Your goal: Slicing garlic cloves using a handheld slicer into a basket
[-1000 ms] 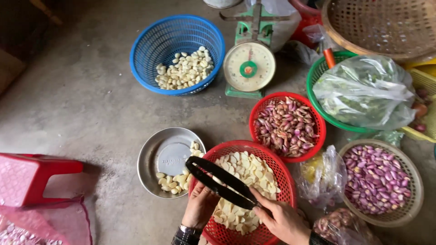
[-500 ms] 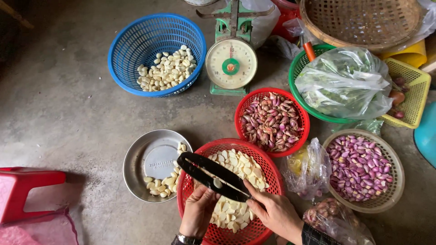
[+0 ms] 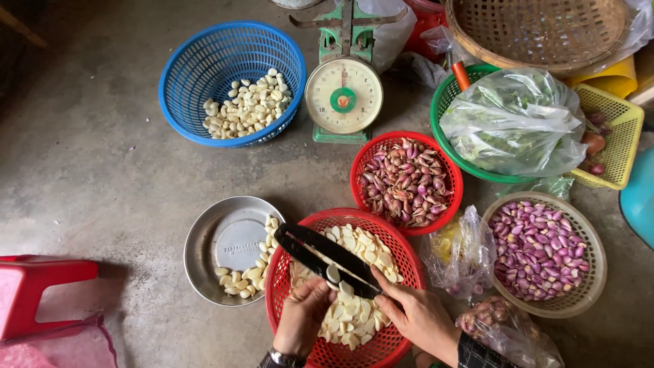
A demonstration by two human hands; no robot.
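Two hands work over a red basket (image 3: 286, 272) full of peeled garlic cloves (image 3: 354, 317) on the grey floor. The right hand (image 3: 419, 317) has its fingers curled tight around the handle end of a big dark knife (image 3: 325, 257). The blade lies flat and slanted across the basket, with its tip up toward the left rim. The left hand (image 3: 303, 317) pinches one pale clove (image 3: 333, 274) with its fingertips, right against the blade near its middle. The other fingers of that hand are bent in loosely. A watch shows on the left wrist. Just to the left of the red basket sits a round metal bowl (image 3: 218, 238) with a few cloves along its right side; the two rims touch. Farther up on the left is a blue basket (image 3: 204, 68) with more peeled garlic in it. A green kitchen scale (image 3: 343, 95) with a round dial stands beside the blue basket. A smaller red basket (image 3: 364, 163) holds purple shallots with their skins on. On the right, a tan woven basket (image 3: 591, 272) holds peeled purple shallots. A green basket (image 3: 443, 102) above it has a clear plastic bag of green leaves (image 3: 514, 123) on top. A red stool (image 3: 37, 293) stands at the left edge.
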